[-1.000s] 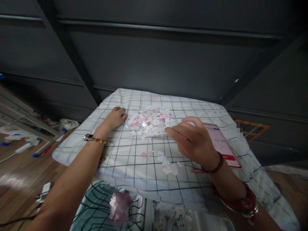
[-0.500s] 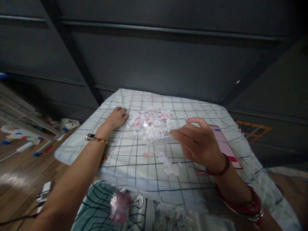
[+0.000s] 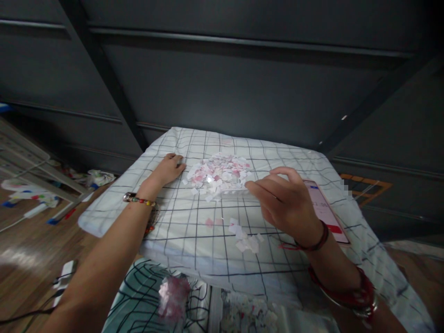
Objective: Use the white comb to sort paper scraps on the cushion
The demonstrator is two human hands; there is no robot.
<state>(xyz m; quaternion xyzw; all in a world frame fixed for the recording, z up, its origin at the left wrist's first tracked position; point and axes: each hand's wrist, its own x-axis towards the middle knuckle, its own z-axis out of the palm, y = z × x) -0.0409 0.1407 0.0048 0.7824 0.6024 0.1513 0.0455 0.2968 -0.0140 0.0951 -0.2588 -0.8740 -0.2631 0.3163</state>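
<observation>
The pile of paper pieces, white and pink bits heaped together, lies in front of you on the checked cloth. Your left hand rests palm down just left of the pile, fingers slightly curled and thumb apart from them. Your right hand is at the right of the pile, thumb and forefinger pinched together on the end of a thin pale strip, which runs along the pile's near edge; what it is made of is too blurred to tell. Nearer to you than the pile lie a loose cluster of white pieces and, just left of them, a few pink bits. Right of the pile, partly hidden by your right hand, lies a phone with its screen lit. Well nearer to you than the pile are a pinkish bundle and a container of small scraps. Dark panels stand beyond the pile.
</observation>
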